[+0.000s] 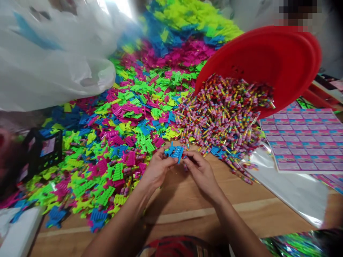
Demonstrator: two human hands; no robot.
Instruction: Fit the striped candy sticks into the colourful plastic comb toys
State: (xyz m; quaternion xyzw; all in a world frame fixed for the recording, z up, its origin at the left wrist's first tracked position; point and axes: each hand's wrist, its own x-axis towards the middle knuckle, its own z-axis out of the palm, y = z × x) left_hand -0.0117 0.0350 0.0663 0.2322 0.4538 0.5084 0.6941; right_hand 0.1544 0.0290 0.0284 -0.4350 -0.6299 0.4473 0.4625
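Head view, clock face centred on my hands.

Hands, two: left hand (158, 167), thumb and fingers closed on a blue toy (175, 152); right hand (200, 171), fingertips pinched at the toy's right edge, apparently on one candy tube (185, 166). Whether that tube sits inside the toy, I cannot tell.

Progress, as judged: one piece in hand, unfinished. Some toys at eight o'clock lie with tubes in or against them, perhaps done; the bulk looks left to do.

Plastic toys (128, 107), pink, green, yellow, blue: heaped from eight o'clock to twelve, past counting.
Loose tubes: heaped at one to two o'clock, past counting.
Red tub (268, 46): one, tipped, at one to two.
Label sheets (300, 139): at least two, three o'clock.
Clear bag (289, 189): one visible, three to four.
Black basket (58, 157): one, nine o'clock.
Wooden table (182, 196): one, beneath.
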